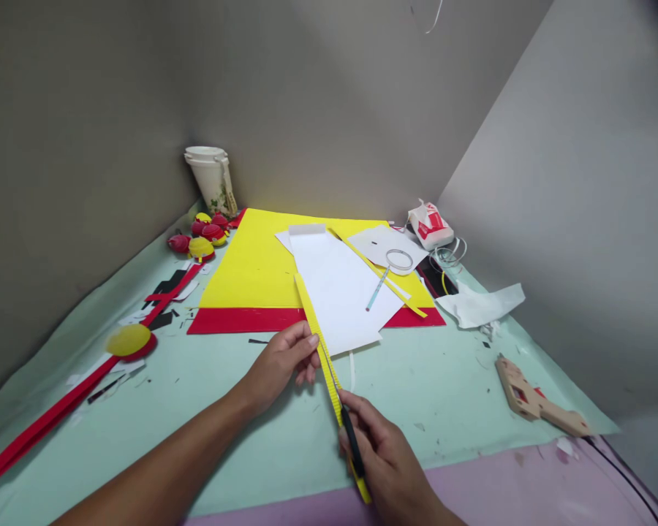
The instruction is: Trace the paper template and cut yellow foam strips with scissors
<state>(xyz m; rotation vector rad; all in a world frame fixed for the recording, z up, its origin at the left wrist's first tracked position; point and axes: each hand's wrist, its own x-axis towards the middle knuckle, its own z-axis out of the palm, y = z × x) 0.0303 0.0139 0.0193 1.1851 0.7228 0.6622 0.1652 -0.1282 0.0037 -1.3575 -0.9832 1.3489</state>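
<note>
Nearer than the yellow sheet (252, 270), the right hand (381, 453) grips black-handled scissors (352, 442) lined up along a yellow strip (304, 296); on the worktop (444, 394), right of the sheet and nearer, lies a glue gun (534, 400); the left hand (285, 358), just short of the sheet, pinches the strip between thumb and fingers, the strip's far end showing in front of the sheet; on the sheet rest white papers (340, 292) and a pencil (377, 289); beside its far left corner stands a white bucket (209, 179)

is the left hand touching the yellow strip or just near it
Touching. The head view shows it: the left hand grips the yellow strip, its thumb tip overlapping the strip's edge with no gap.
</note>
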